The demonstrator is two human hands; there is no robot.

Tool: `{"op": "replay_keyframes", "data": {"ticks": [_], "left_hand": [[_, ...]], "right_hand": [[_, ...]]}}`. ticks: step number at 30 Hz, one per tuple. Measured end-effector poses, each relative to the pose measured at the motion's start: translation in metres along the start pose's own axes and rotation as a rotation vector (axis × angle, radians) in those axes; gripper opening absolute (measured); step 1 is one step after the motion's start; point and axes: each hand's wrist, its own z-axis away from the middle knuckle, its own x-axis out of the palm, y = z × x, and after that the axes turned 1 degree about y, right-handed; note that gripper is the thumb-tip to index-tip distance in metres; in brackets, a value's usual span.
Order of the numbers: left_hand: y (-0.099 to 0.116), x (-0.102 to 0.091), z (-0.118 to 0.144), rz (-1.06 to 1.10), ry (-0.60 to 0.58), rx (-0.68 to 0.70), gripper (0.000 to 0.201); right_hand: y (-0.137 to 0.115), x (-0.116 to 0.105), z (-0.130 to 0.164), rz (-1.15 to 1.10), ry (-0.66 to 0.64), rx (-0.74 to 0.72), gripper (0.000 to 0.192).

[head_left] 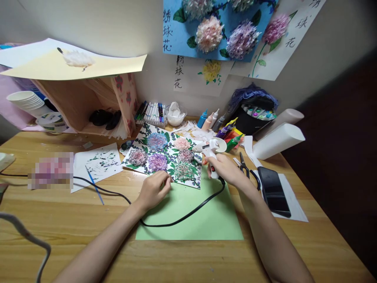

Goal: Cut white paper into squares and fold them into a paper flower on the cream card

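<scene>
My right hand point(221, 168) is wrapped round the handle of a white hot glue gun point(208, 151). Its nozzle points left, over the right edge of a picture with raised, fluffy hydrangea flowers point(157, 162). The flowers are blue, pink, purple, dark red and green among painted leaves. My left hand point(155, 188) rests at the picture's lower edge with fingers curled in; nothing shows in them. Under both lies a light green sheet point(191, 220). From the gun, a black cord point(176, 225) loops across the green sheet and passes under my left wrist.
Scissors point(244, 163) and a black phone point(274, 192) lie to the right, near white paper rolls point(279, 141). Paint bottles point(202, 119), markers point(151, 113) and a bowl point(176, 114) line the back. Left are a paint-marked sheet point(103, 162) and blue brush point(94, 182).
</scene>
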Motion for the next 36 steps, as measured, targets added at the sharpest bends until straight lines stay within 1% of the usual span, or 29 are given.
{"op": "replay_keyframes", "data": {"ticks": [3, 11, 20, 24, 29, 34, 36], "left_hand": [[0.000, 0.000, 0.000, 0.003, 0.001, 0.003, 0.021], [0.000, -0.001, 0.000, 0.002, 0.008, 0.009, 0.020], [0.000, -0.001, 0.000, 0.013, 0.019, 0.015, 0.020], [0.000, 0.000, 0.000, 0.012, 0.023, 0.024, 0.020], [0.000, 0.000, 0.000, 0.012, 0.036, 0.036, 0.019], [-0.001, 0.000, 0.000, 0.022, 0.032, 0.036, 0.018], [-0.001, 0.000, 0.000, 0.025, 0.027, 0.034, 0.018]], "right_hand": [[0.004, 0.001, -0.005, -0.024, -0.032, 0.008, 0.032], [0.009, 0.005, -0.011, -0.035, -0.026, -0.017, 0.030], [0.008, 0.005, -0.010, -0.027, -0.022, -0.003, 0.035], [0.008, 0.005, -0.010, -0.016, -0.025, 0.016, 0.032], [0.009, 0.004, -0.010, -0.023, -0.040, 0.000, 0.029], [-0.001, -0.003, 0.000, 0.002, 0.034, 0.023, 0.037], [-0.004, -0.004, 0.004, 0.005, 0.043, 0.020, 0.041]]}}
